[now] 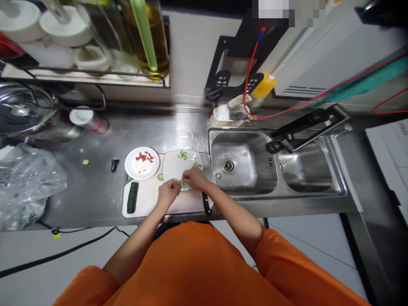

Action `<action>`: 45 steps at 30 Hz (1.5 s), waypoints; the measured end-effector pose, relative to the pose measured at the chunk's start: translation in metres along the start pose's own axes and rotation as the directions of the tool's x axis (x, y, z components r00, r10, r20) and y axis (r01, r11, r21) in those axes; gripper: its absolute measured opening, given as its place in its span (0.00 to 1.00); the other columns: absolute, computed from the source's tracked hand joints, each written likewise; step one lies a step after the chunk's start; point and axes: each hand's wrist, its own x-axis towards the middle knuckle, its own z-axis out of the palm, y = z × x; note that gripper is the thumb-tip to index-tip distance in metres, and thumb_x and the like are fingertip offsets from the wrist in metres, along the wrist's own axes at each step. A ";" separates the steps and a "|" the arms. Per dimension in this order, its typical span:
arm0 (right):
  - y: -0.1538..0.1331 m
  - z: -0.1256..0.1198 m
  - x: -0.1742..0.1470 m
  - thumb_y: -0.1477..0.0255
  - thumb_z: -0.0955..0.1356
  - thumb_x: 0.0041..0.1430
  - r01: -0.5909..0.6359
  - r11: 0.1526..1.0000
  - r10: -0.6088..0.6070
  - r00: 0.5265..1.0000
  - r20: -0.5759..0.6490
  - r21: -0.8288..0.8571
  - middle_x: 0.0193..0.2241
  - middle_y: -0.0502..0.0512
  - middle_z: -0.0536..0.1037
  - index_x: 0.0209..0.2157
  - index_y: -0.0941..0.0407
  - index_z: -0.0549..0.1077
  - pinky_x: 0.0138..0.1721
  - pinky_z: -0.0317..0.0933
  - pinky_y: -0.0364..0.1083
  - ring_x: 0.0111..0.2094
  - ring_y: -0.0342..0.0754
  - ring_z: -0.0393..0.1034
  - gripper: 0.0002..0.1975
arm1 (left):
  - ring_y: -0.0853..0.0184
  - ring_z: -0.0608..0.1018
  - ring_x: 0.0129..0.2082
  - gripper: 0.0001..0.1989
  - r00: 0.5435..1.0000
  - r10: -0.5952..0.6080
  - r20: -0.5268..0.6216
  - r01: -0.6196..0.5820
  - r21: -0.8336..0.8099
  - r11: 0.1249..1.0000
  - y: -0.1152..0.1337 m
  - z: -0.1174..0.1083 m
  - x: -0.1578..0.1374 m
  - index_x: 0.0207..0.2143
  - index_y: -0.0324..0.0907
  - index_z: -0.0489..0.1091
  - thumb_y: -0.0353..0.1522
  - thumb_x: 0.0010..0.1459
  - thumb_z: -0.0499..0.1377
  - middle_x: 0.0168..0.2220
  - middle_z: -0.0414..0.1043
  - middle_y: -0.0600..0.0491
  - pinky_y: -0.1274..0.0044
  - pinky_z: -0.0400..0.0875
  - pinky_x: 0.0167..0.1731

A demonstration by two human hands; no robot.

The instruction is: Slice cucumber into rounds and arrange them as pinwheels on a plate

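Note:
Both hands meet over the near edge of a white square plate. My left hand is closed in a pinch beside cucumber slices; what its fingertips hold, if anything, is too small to tell. Just right of those slices my right hand is also pinched, its fingertips partly hidden. More cucumber slices lie grouped near the plate's far edge. Under the plate is a white cutting board bearing a cucumber piece on its left. A black-handled knife rests at the board's right end.
A round plate holds red bits and something white. The double sink with its black faucet lies to the right. Leftward are a plastic bag, a capped jar and a pot. A condiment rack hangs above.

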 end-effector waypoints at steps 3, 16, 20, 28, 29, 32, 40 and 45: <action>-0.001 0.001 -0.001 0.71 0.65 0.56 0.012 0.999 -0.012 1.000 0.011 -0.048 0.31 0.52 0.78 0.34 0.53 0.77 0.37 0.54 0.44 0.42 0.51 0.66 0.08 | 0.72 0.72 0.20 0.07 0.999 0.031 -0.010 -0.031 0.047 0.998 0.001 0.001 -0.002 0.29 0.42 0.74 0.33 0.48 0.57 0.20 0.71 0.59 0.80 0.64 0.26; 0.000 0.003 -0.001 0.71 0.64 0.57 0.022 0.998 -0.020 0.999 0.032 -0.060 0.33 0.53 0.79 0.36 0.52 0.77 0.39 0.54 0.46 0.43 0.52 0.65 0.10 | 0.71 0.74 0.24 0.07 0.997 0.079 -0.027 -0.074 0.167 0.983 0.005 0.001 -0.005 0.29 0.43 0.74 0.30 0.49 0.56 0.23 0.74 0.58 0.80 0.65 0.29; -0.002 0.002 -0.002 0.71 0.63 0.58 0.026 0.997 -0.023 0.999 0.038 -0.077 0.34 0.53 0.79 0.36 0.53 0.77 0.40 0.54 0.46 0.43 0.53 0.64 0.11 | 0.70 0.75 0.28 0.06 0.986 0.155 -0.053 -0.137 0.253 0.958 0.005 0.002 -0.006 0.29 0.44 0.74 0.30 0.50 0.57 0.27 0.76 0.57 0.80 0.65 0.32; -0.003 0.003 -0.004 0.71 0.63 0.59 0.079 0.985 -0.077 0.997 0.023 -0.153 0.35 0.54 0.78 0.36 0.54 0.77 0.40 0.52 0.46 0.41 0.51 0.64 0.10 | 0.69 0.73 0.30 0.07 0.941 0.336 -0.035 -0.297 0.390 0.872 -0.005 0.005 -0.004 0.29 0.42 0.74 0.29 0.52 0.55 0.29 0.74 0.53 0.78 0.65 0.35; -0.003 0.004 -0.004 0.71 0.63 0.59 0.087 0.983 -0.086 0.996 0.015 -0.161 0.35 0.54 0.78 0.35 0.54 0.77 0.40 0.52 0.46 0.41 0.52 0.64 0.10 | 0.68 0.73 0.31 0.07 0.937 0.349 -0.035 -0.305 0.410 0.860 -0.006 0.006 -0.003 0.29 0.42 0.74 0.29 0.52 0.55 0.29 0.73 0.52 0.78 0.65 0.36; -0.002 0.006 -0.005 0.71 0.63 0.59 0.096 0.982 -0.099 0.995 -0.014 -0.165 0.35 0.55 0.78 0.35 0.55 0.77 0.40 0.51 0.46 0.42 0.52 0.63 0.11 | 0.67 0.72 0.32 0.08 0.929 0.369 -0.035 -0.317 0.445 0.838 -0.010 0.007 -0.002 0.31 0.42 0.74 0.29 0.53 0.55 0.30 0.72 0.51 0.77 0.65 0.37; -0.002 0.008 -0.005 0.71 0.62 0.60 0.102 0.982 -0.105 0.994 -0.009 -0.160 0.36 0.56 0.77 0.36 0.54 0.77 0.40 0.51 0.47 0.43 0.53 0.62 0.11 | 0.67 0.72 0.33 0.08 0.928 0.373 0.007 -0.332 0.468 0.819 -0.011 0.007 -0.002 0.32 0.42 0.74 0.28 0.54 0.54 0.30 0.71 0.51 0.76 0.64 0.38; -0.002 0.008 -0.006 0.71 0.62 0.60 0.110 0.983 -0.113 0.994 -0.012 -0.146 0.36 0.56 0.76 0.36 0.54 0.77 0.41 0.51 0.48 0.43 0.53 0.61 0.12 | 0.67 0.72 0.33 0.09 0.927 0.374 0.006 -0.332 0.474 0.816 -0.011 0.007 -0.002 0.32 0.42 0.74 0.29 0.55 0.54 0.30 0.71 0.51 0.77 0.64 0.37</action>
